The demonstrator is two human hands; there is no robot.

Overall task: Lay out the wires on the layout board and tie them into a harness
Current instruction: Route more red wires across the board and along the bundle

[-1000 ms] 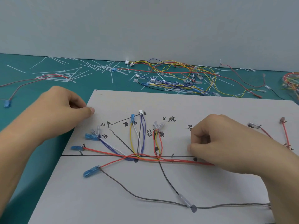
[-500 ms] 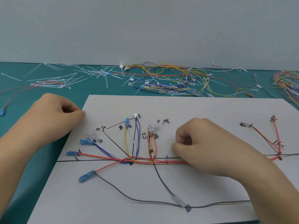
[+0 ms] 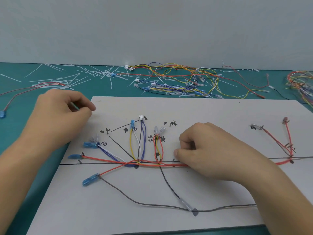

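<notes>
Off the left edge of the layout board [image 3: 203, 112], a blue terminal [image 3: 2, 114] on reddish leads lay on the teal table [image 3: 118, 90]. Beyond the board's far left corner, white cable ties [image 3: 76, 77] were strewn about.

The left hand [image 3: 62, 116] hung over that same corner. Its fingers were curled in against the thumb, and the thumb tip was at the board's edge. Whether its grip held anything could not be told.

On the board's left part, blue-sleeved terminals [image 3: 90, 145] lay fanned out. From them, red wires [image 3: 152, 164] ran rightward along the black line [image 3: 71, 164] drawn across the board. Left of the board's middle, yellow, white and violet wires [image 3: 130, 145] rose from that line to a blue connector [image 3: 132, 123] and a white connector [image 3: 141, 117], both beside handwritten marks. A grey wire [image 3: 145, 204] sagged across the board's near part and passed a clear sleeve [image 3: 185, 204].

Right of the board's middle, the right hand [image 3: 211, 153] rested on the line with its fingers curled under. The red wires ran in beneath its thumb, and its grip was closed over them.

Beyond the board's far edge lay a heap of loose wires [image 3: 177, 82]. At the board's right end, red leads [image 3: 288, 138] forked up to two small terminals. Off the board's far right corner, another bundle [image 3: 301, 82] sat on the table, cut off by the frame.
</notes>
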